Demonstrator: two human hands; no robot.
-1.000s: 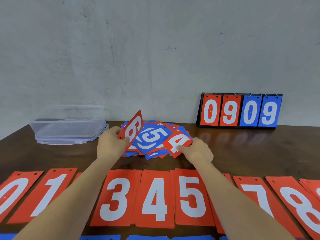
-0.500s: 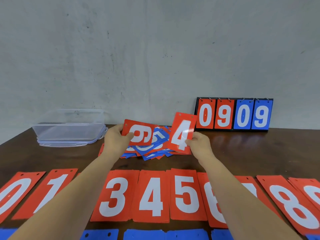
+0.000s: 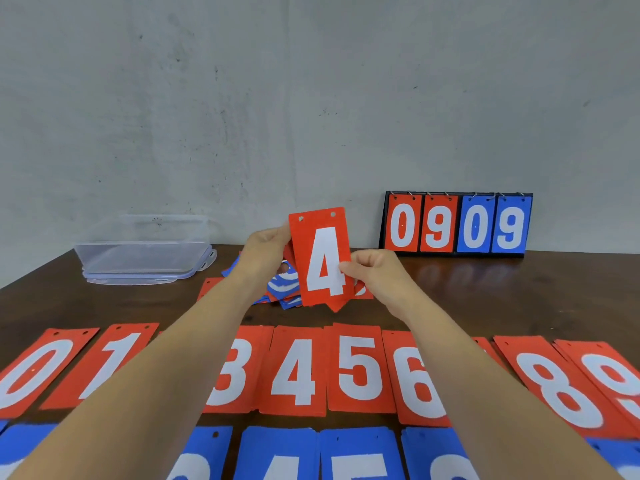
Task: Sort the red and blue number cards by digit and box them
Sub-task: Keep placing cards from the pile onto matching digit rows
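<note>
An upright red 4 card [image 3: 323, 258] is raised above the loose pile of red and blue cards [image 3: 282, 292]; my right hand [image 3: 375, 275] pinches its right edge. My left hand [image 3: 265, 251] grips a second red card [image 3: 335, 306] directly behind the 4. Only that card's edge and lower corner show, and its digit is hidden. On the near table lies a row of red cards: 0 [image 3: 34, 372], 1 [image 3: 104, 362], 3 [image 3: 232, 368], 4 [image 3: 294, 368], 5 [image 3: 360, 365], 6 [image 3: 415, 379], 8 [image 3: 561, 386], 9 [image 3: 613, 379]. My arms cover the cards between 1 and 3 and between 6 and 8. A row of blue cards [image 3: 277, 455] lies nearest me.
A clear plastic box [image 3: 145, 251] rests on its lid at the back left of the brown table [image 3: 485, 292]. A flip scoreboard [image 3: 457, 225] showing 0 9 0 9 stands against the grey wall at the back right.
Both hands rose from the pile and came together. The right hand lifted the red 4 upright in front of the red card that the left hand picked up.
</note>
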